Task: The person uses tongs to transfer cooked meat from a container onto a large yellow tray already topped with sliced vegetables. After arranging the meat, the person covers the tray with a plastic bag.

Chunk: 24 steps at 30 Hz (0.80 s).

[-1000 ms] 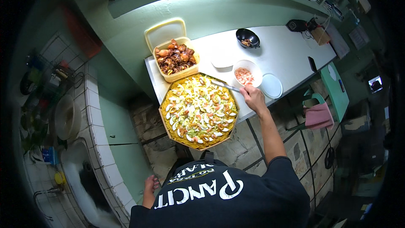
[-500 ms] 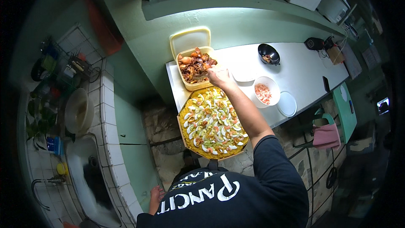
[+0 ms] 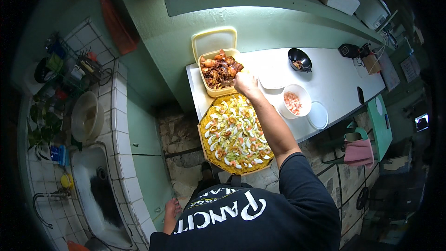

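My right hand [image 3: 246, 83] is closed at the right edge of a yellow plastic tub [image 3: 218, 92]. It seems to grip a thin utensil that reaches into the tub; its kind is hard to make out. Glossy brown and reddish cooked pieces [image 3: 218, 70] fill the tub, and its lid [image 3: 214, 41] leans up behind it. In front lies an octagonal tray [image 3: 201, 142] of yellow food topped with egg slices, green bits and pinkish pieces. My left hand [image 3: 173, 207] hangs low by my side, fingers loosely apart, with nothing visible in it.
On the white table [image 3: 334, 74] stand a white tub [image 3: 297, 111] of pink pieces, a round lid [image 3: 318, 115], a white container [image 3: 273, 81] and a black bowl [image 3: 299, 58]. A phone [image 3: 360, 95] lies at the edge. Left is a tiled counter with a sink [image 3: 93, 190].
The whole view has shifted slightly, moving the table things a little right. My right hand stays at the tub's right edge, and my left hand stays low.
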### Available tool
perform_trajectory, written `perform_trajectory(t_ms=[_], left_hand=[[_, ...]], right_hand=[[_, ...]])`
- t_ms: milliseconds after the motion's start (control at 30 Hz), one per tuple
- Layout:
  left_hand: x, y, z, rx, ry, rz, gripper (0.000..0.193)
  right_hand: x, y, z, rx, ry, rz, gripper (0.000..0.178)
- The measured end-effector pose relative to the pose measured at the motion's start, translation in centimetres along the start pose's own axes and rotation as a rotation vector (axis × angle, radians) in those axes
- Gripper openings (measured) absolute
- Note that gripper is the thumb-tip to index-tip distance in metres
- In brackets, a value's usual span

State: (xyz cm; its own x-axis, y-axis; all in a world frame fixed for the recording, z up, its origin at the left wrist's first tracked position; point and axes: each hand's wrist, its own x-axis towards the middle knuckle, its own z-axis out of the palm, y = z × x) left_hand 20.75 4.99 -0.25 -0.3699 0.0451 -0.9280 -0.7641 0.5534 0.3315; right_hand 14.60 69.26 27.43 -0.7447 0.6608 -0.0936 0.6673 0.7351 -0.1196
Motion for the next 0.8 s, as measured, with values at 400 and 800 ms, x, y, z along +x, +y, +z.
perform_trajectory(t_ms=[400,800], left_hand=[[0.0,-0.3,0.1,0.075,-0.015,-0.006,0.041],[0.2,0.5,-0.1,0.112,-0.025,0.021,0.041]], right_hand=[[-2.1,2.8,-2.3,0.139,0.181,0.059,0.026],[-1.8,3.4,0.4,0.046,0.127,-0.04,0.03]])
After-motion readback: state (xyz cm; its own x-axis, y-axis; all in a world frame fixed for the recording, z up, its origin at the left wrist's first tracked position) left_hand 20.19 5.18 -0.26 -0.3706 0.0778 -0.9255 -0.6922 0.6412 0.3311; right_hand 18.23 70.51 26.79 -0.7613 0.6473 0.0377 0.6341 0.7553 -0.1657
